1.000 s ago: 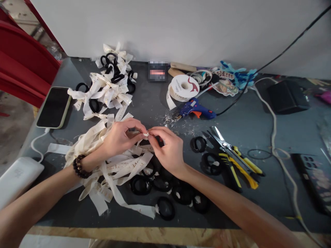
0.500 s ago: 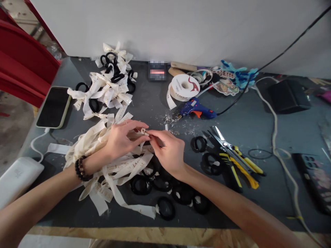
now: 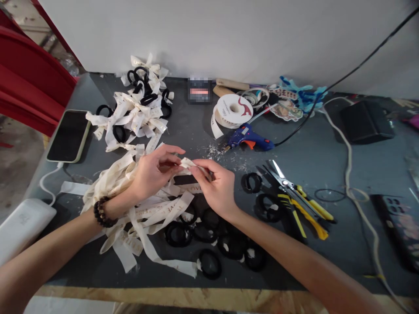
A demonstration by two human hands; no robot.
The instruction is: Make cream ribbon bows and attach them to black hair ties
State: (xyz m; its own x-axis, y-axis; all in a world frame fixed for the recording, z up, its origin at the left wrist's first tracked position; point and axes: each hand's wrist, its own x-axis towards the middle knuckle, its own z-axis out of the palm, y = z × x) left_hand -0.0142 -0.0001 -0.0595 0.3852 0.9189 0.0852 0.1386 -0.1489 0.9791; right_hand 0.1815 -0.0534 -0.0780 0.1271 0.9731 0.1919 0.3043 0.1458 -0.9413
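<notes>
Between my two hands is a cream ribbon [image 3: 187, 162], bunched into a small fold. My right hand [image 3: 214, 183] pinches it between thumb and fingers. On its other side, the thumb and fingertips of my left hand [image 3: 155, 170] close on the same fold. A pile of printed cream ribbon strips [image 3: 114, 179] lies under my left wrist. Below my right hand are several black hair ties [image 3: 209, 264], some with bits of ribbon attached. Ribbon bows on black hair ties [image 3: 137, 107] are heaped at the back left.
Behind my hands are a ribbon spool [image 3: 235, 109] and a blue glue gun [image 3: 250, 137] with a black cord. Scissors [image 3: 284, 181] and yellow-handled pliers [image 3: 293, 218] lie to the right. A phone [image 3: 68, 135] is cabled to a white power bank [image 3: 28, 224] at left. Another phone [image 3: 397, 226] lies far right.
The small rolled bit of ribbon between my fingertips now shows as a wider, flatter fold. My right fingers have shifted their hold, and my left fingers have lifted slightly.
</notes>
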